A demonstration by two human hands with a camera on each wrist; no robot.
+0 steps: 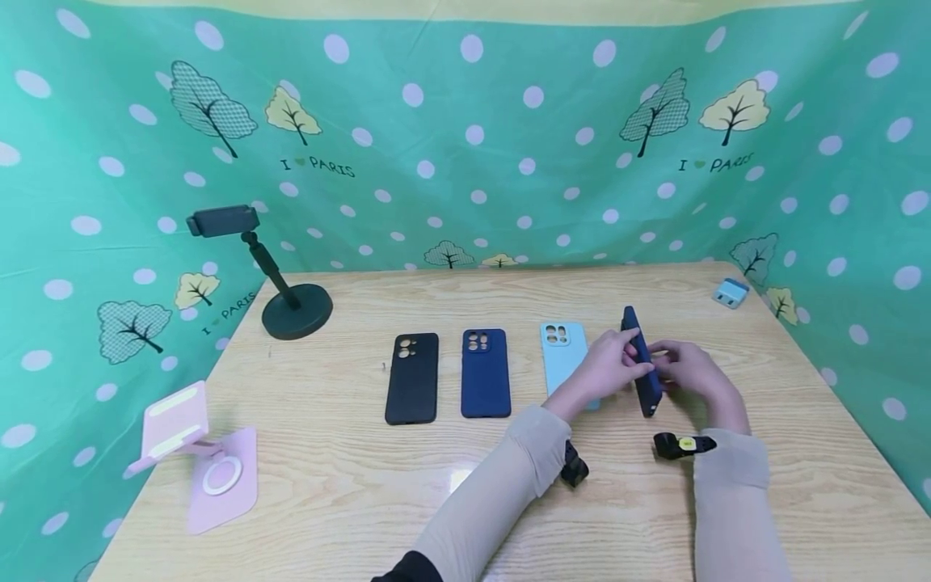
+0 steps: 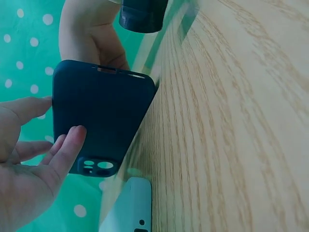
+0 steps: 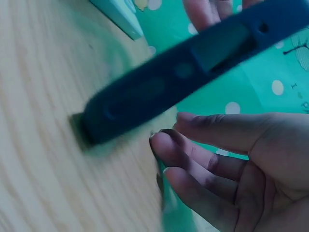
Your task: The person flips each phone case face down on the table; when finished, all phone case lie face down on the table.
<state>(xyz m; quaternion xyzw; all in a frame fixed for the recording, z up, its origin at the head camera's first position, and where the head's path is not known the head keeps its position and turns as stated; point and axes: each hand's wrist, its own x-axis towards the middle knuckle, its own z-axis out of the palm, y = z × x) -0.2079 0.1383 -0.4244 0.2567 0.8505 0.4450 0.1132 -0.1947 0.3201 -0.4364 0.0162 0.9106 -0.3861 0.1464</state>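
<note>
Spreading under everything, the pale wood-grain table (image 1: 349,485) runs out of the head view at its near edge. Standing on its long edge toward the right is a dark navy phone case (image 1: 642,364), matte and soft-looking with rounded corners and camera cut-outs, just beside a light blue case (image 1: 562,347) that the left forearm partly hides. The left hand (image 1: 607,365) pinches the navy case near its top with straight fingers; the right hand (image 1: 691,373) is beside it with fingers loosely extended, contact unclear in the blurred wrist view.
</note>
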